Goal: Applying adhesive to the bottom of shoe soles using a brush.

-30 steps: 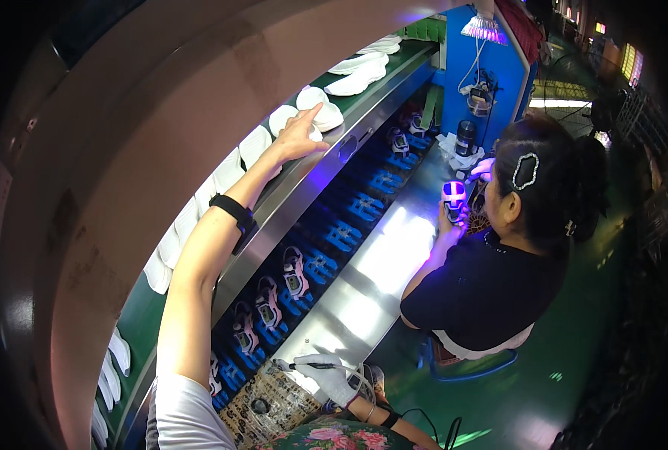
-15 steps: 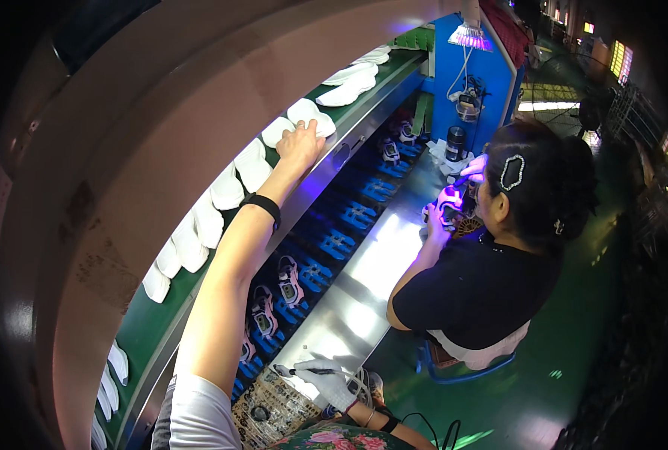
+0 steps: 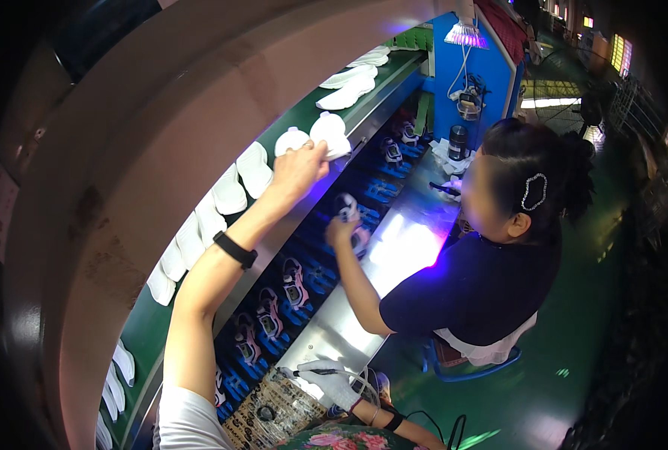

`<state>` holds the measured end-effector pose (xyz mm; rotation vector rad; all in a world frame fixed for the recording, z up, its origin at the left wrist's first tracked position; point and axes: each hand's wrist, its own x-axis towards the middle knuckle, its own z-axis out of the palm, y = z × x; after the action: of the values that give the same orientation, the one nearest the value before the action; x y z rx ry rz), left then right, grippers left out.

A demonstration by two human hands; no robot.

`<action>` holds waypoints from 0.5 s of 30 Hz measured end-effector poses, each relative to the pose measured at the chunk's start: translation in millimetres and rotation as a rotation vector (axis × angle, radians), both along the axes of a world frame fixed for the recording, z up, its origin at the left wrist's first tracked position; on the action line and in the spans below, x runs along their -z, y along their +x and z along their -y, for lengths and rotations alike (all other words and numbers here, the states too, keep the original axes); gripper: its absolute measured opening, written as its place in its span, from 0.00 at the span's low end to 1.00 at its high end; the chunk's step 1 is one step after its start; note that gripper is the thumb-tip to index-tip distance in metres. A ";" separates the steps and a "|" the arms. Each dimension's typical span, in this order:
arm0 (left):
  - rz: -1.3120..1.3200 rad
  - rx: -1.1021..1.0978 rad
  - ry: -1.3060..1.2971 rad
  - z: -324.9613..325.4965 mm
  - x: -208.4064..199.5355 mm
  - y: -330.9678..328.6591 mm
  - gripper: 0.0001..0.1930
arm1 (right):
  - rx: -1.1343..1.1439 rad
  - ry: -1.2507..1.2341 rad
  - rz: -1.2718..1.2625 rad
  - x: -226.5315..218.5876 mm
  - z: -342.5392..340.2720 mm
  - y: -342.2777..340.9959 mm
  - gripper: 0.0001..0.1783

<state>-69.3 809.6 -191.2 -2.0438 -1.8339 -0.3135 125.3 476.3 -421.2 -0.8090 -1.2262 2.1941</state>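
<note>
My left hand, bare with a black wristband, reaches up to the green belt and is closed on a pair of white shoe soles. Their rounded ends stick up past my fingers. Low in the view, my right hand wears a white glove and grips a thin dark pen-like tool. It rests by a patterned, worn-looking sheet at the end of the metal bench.
More white soles line the belt under a large beige cover. Shoe uppers sit on a lower conveyor with blue holders. A seated co-worker is across the metal bench; a lamp hangs at the back.
My left hand has drawn the two soles off the row, slightly toward me and right. The co-worker's arm has moved over to the lower conveyor with a shoe upper. My right hand stays put.
</note>
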 end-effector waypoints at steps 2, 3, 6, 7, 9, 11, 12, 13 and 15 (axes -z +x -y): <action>-0.030 0.002 -0.001 -14.8 2.4 6.2 0.10 | -0.015 0.011 0.021 -6.9 -0.1 -0.3 0.10; -0.032 -0.003 0.006 -26.5 2.3 2.6 0.10 | -0.027 0.018 0.044 -7.7 -0.5 -1.8 0.09; -0.065 -0.080 -0.070 -73.9 0.6 -6.1 0.15 | -0.002 -0.025 0.005 -1.6 5.9 -3.0 0.10; -0.056 -0.065 -0.063 -90.2 1.6 -4.7 0.15 | 0.020 -0.035 -0.004 0.9 4.2 -1.9 0.10; 0.014 -0.143 -0.090 -116.8 -2.3 1.0 0.13 | 0.044 0.022 0.016 11.4 5.0 0.9 0.10; 0.041 -0.219 -0.079 -136.2 -0.2 -6.3 0.16 | 0.067 0.054 0.059 -3.1 1.0 3.7 0.09; 0.043 -0.256 -0.040 -141.1 2.8 -16.6 0.17 | 0.090 -0.117 0.035 -16.4 1.2 6.7 0.09; 0.048 -0.286 -0.015 -145.0 6.1 -19.7 0.17 | 0.095 -0.116 0.042 -22.5 -5.3 9.2 0.09; 0.095 -0.347 -0.039 -151.9 13.4 -30.0 0.20 | 0.035 -0.013 0.103 -28.2 -14.1 13.3 0.09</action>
<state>-99.3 961.5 -204.5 -1.7166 -2.2218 -0.2825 138.6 490.4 -393.0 -0.9525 -1.2382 2.1585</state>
